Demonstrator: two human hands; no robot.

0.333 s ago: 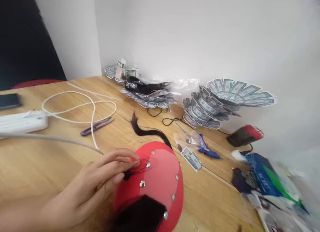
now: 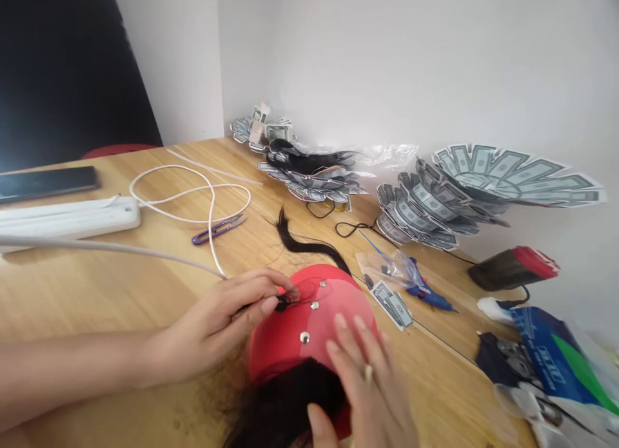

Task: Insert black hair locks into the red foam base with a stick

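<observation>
A red dome-shaped form [image 2: 290, 332] studded with metal pins sits on the wooden table [image 2: 97, 287] at the lower middle. Black hair [image 2: 280, 409] covers its near side, and a loose black strand [image 2: 304, 245] trails behind it. My left hand [image 2: 227, 319] pinches a small tuft of black hair [image 2: 285, 300] against the top of the form. My right hand [image 2: 362, 383] lies on the form's right side with its fingers stretched out, a ring on one finger.
Purple thread snips [image 2: 217, 229] and a looping white cable [image 2: 193, 196] lie to the left, beside a white power strip [image 2: 68, 219] and a dark phone [image 2: 46, 182]. Fans of paper banknotes [image 2: 483, 184] stand by the wall. A blue glue gun [image 2: 430, 298] and bags lie to the right.
My right hand has come into view and settled on the form. My left hand has closed its fingertips on the tuft. The view has shifted left.
</observation>
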